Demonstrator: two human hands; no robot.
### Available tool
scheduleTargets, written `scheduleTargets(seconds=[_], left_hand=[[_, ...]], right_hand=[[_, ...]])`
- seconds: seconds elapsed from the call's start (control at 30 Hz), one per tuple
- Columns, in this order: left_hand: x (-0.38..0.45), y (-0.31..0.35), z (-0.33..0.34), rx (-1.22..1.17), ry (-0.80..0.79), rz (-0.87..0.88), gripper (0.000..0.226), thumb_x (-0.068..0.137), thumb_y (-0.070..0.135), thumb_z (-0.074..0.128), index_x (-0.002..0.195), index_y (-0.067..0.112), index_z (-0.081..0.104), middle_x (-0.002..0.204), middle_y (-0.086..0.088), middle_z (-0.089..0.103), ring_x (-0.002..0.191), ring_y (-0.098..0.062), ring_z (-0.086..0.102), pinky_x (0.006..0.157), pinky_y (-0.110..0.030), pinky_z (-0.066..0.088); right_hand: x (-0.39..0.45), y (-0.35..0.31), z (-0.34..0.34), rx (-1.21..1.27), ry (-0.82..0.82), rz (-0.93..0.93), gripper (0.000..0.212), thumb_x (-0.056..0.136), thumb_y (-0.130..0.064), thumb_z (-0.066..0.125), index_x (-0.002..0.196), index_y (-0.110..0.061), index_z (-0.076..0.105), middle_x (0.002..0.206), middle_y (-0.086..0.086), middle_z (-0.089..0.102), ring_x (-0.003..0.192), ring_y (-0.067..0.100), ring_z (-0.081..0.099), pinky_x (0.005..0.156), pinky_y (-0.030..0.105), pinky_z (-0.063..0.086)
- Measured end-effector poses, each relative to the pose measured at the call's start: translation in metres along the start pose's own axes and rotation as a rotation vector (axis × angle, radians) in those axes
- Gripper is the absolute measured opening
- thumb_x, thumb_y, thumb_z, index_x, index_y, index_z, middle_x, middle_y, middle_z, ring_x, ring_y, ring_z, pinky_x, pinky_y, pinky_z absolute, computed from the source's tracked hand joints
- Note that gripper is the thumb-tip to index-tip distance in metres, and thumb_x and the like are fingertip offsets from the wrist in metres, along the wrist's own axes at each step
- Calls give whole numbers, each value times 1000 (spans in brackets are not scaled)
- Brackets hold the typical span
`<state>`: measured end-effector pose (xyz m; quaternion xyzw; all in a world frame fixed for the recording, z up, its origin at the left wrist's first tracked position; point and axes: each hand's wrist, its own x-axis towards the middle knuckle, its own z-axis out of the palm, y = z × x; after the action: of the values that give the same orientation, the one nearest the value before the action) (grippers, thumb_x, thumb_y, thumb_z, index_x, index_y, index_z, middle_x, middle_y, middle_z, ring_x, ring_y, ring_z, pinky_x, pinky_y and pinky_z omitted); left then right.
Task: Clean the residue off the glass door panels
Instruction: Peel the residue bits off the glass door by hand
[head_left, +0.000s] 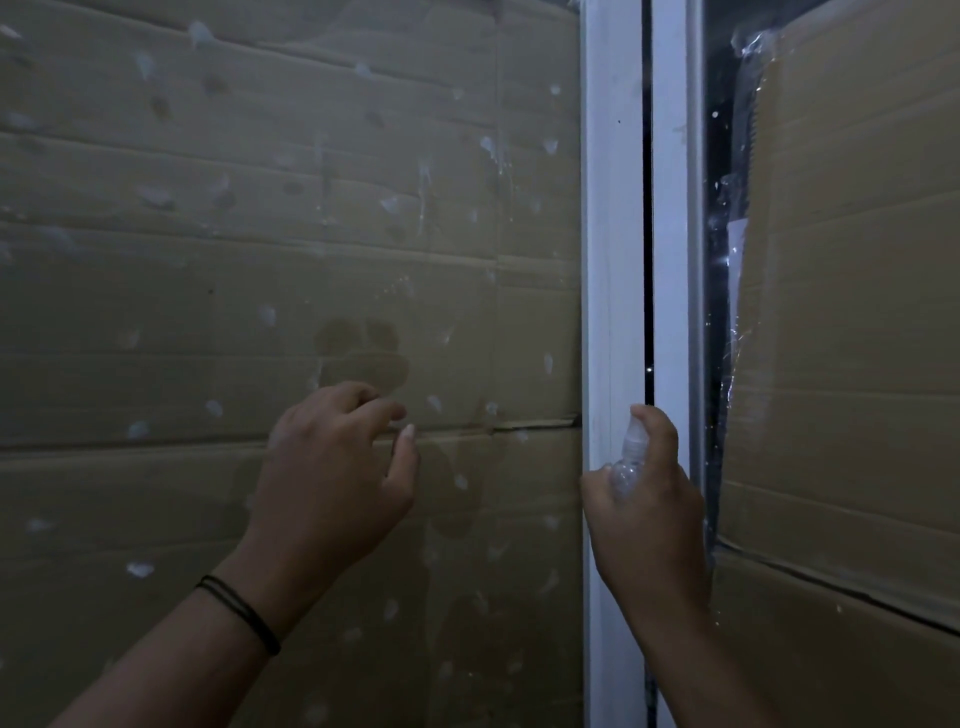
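The left glass door panel (208, 291) fills most of the view, dotted with several whitish residue spots and streaks, with brown cardboard behind it. My left hand (332, 478) is raised at the glass, fingers loosely curled, fingertips at the pane near a residue spot; it holds nothing. My right hand (644, 509) grips a small clear spray bottle (631, 457) in front of the white door frame (613, 260), forefinger on top of its nozzle. The right glass panel (727, 312) is narrower and dark.
Cardboard sheets (857, 312) cover the back of the right panel, with crinkled clear tape along their edge. A dark gap runs between the two white frame posts. A black band circles my left wrist.
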<state>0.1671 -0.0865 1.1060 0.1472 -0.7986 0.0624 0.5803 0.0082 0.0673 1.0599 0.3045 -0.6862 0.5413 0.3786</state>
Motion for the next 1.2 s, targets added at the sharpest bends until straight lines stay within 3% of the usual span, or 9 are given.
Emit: scheduleTargets(seconds=[0.1,0.3,0.5,0.63,0.77,1.0,1.1,1.2], left_hand=[[-1,-3,0,-2,-7,-6,25,79,30,57,86,13,74,85,-2,67,80,-24,62,74,-39,52],[-5,-9,-2,11,-16,-21,25,78,29,57,86,13,74,84,-3,66,80,-24,62,73,-38,52],[-9,-20,-9,20,-22,-42,25,77,29,57,87,13,73,84,-2,66,81,-24,62,74,-40,52],[-11,-32,-17,22,-20,-45,25,77,28,58,87,12,74,85,-3,66,81,-25,62,75,-39,52],[-11,-50,-28,25,-25,-37,26,77,30,57,87,12,74,85,-3,65,81,-24,62,76,-40,51],[-11,-88,-59,23,-16,1,35,78,36,49,86,13,74,83,-3,65,80,-25,62,74,-40,52],[-10,-102,-70,16,-18,21,36,79,36,48,87,12,74,85,-4,66,82,-26,63,76,-42,52],[-10,-109,-75,1,-20,47,36,78,36,48,87,12,74,85,-4,66,82,-26,62,75,-42,52]], right_hand=[[-2,-2,0,1,24,-20,62,85,-10,57,139,-27,32,82,3,54,64,6,47,49,9,26],[-4,-8,6,-23,47,-112,83,89,-12,56,149,-36,5,83,0,48,62,4,45,48,10,27],[-2,-18,12,21,89,-143,74,87,-12,60,146,-29,19,92,1,48,71,16,51,56,24,39],[-7,-30,20,74,54,-141,73,86,-9,59,145,-28,19,105,12,56,75,19,56,54,10,35],[-11,-41,26,66,75,-83,77,86,-10,58,147,-33,16,94,11,56,67,19,55,47,14,33],[-20,-67,41,36,128,-55,71,87,-9,56,145,-31,22,97,0,45,69,13,48,48,18,35],[-20,-70,42,-4,189,-4,70,87,-8,54,144,-32,21,92,5,46,64,11,42,46,18,29],[-16,-67,37,-32,212,79,67,85,-6,52,141,-31,23,99,16,53,70,20,46,49,20,28]])
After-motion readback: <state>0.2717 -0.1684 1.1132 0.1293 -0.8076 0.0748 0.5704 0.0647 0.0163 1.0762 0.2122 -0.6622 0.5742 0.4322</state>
